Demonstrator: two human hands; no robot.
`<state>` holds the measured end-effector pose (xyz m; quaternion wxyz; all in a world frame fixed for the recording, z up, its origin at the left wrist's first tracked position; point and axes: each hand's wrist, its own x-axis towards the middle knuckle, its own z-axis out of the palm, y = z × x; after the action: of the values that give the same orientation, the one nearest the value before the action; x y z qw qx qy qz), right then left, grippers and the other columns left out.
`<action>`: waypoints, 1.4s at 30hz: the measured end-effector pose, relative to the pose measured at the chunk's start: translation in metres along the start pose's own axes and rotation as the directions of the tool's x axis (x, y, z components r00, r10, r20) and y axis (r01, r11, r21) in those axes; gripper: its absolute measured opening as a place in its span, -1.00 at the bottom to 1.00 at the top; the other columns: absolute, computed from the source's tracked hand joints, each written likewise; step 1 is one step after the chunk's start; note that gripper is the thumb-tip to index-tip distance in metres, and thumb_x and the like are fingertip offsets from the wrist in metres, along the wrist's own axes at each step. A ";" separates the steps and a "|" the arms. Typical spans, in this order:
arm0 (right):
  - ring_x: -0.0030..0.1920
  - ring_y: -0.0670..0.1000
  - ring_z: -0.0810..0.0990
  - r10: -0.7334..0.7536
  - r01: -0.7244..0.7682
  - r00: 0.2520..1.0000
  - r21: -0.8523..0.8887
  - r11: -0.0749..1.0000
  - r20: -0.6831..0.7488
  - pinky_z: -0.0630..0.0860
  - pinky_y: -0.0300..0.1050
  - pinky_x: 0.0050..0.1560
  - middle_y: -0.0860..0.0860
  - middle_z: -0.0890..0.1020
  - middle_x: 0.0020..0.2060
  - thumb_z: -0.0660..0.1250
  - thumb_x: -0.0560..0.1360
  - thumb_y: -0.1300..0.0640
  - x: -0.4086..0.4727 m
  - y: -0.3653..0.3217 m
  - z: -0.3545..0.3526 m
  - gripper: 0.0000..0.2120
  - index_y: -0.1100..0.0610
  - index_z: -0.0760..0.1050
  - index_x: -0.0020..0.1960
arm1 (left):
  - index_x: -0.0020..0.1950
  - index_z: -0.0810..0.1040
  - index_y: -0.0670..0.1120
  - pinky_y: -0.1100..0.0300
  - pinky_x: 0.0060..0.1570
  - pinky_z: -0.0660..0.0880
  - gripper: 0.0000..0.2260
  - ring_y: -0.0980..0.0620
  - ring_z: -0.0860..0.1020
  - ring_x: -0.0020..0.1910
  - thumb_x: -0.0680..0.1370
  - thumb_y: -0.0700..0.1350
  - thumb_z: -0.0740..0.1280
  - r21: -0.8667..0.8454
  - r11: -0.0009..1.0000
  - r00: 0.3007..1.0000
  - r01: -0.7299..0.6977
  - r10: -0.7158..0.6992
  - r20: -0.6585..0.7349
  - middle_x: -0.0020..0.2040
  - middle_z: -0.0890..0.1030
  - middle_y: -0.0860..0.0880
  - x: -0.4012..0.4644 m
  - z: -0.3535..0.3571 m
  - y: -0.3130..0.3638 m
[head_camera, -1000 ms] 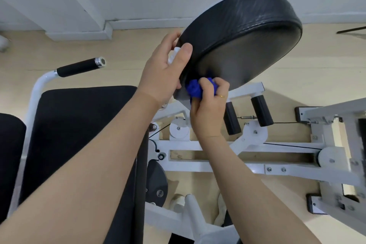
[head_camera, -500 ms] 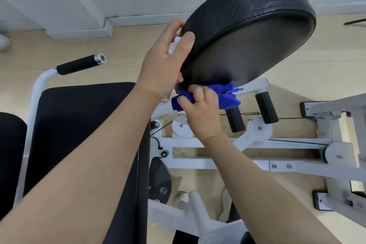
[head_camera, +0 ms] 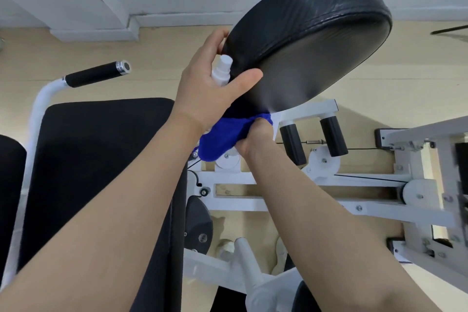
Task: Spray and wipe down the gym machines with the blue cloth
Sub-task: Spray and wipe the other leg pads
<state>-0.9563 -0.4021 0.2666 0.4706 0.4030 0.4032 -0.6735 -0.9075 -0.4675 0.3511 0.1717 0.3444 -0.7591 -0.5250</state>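
A round black padded cushion (head_camera: 311, 33) of a white gym machine tilts up in front of me. My left hand (head_camera: 210, 86) holds a small white spray bottle (head_camera: 222, 71) in its palm and braces the cushion's left edge with its thumb. Just below, my right hand (head_camera: 253, 137) grips the bunched blue cloth (head_camera: 222, 139) against the cushion's lower edge. Most of my right hand's fingers are hidden by the cloth.
The white machine frame (head_camera: 304, 185) with pulleys, cables and two black rollers (head_camera: 331, 137) lies below. A black seat pad (head_camera: 96, 172) sits at the left beside a white bar with a black handle grip (head_camera: 96, 75). Beige floor and white wall lie beyond.
My right hand has slid the blue cloth down and left along the cushion's lower edge. The left hand has shifted so the spray bottle shows in its palm.
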 end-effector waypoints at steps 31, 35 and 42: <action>0.14 0.11 0.47 -0.049 0.035 0.988 -0.091 0.995 -0.149 0.34 0.03 0.29 0.09 0.49 0.23 0.07 0.62 0.09 0.020 -0.054 -0.010 -0.72 0.18 0.41 0.24 | 0.36 0.37 0.04 0.02 -0.10 0.53 -0.39 -0.01 0.52 0.00 0.36 0.21 0.36 -0.026 1.000 0.999 0.009 -0.010 -0.041 0.18 0.53 0.03 0.000 0.001 -0.015; 0.01 0.02 0.44 -0.261 0.229 0.935 -0.151 0.962 -0.240 0.37 -0.11 0.07 0.05 0.52 0.14 0.17 0.59 0.21 -0.003 -0.093 -0.020 -0.80 0.15 0.40 0.21 | 0.38 0.36 0.07 -0.03 -0.06 0.54 -0.37 -0.07 0.53 0.10 0.35 0.22 0.36 -0.036 0.999 0.998 0.039 -0.041 -0.042 0.23 0.50 0.07 -0.004 0.001 -0.012; -0.09 0.00 0.56 -0.668 0.629 0.742 -0.275 0.727 -0.067 0.48 -0.14 -0.11 -0.03 0.58 -0.11 0.19 0.56 0.19 -0.066 -0.120 -0.010 -0.90 0.04 0.45 -0.01 | 0.29 0.35 0.22 0.24 -0.24 0.45 -0.44 0.04 0.49 -0.11 0.31 0.21 0.35 -0.085 0.995 0.995 0.060 -0.066 -0.072 0.12 0.46 0.24 -0.007 0.003 -0.007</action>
<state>-1.0545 -0.3442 0.3440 0.2148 0.2305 0.6320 -0.7081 -0.9021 -0.4617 0.3446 0.1972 0.3802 -0.7185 -0.5480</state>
